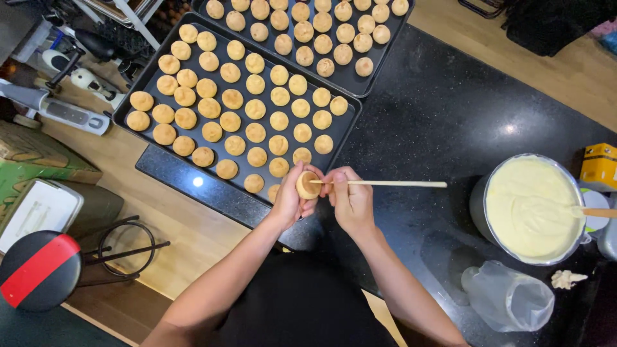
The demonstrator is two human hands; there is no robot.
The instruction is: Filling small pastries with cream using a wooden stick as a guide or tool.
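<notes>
My left hand (pixel 290 200) holds a small round golden pastry puff (pixel 308 186) over the near corner of a dark baking tray (pixel 149 84). My right hand (pixel 350 199) grips a thin wooden stick (pixel 392 184), and its tip touches the puff's side. Several more puffs (pixel 255 109) lie in rows on that tray. A second dark tray (pixel 350 80) of puffs sits behind it.
A metal pot of pale yellow cream (pixel 528 207) with a wooden handle in it stands at the right on the black counter (pixel 437 122). A clear plastic bag (pixel 508 297) lies in front of it. A yellow box (pixel 599 166) is beyond. A black and red stool (pixel 38 268) is below left.
</notes>
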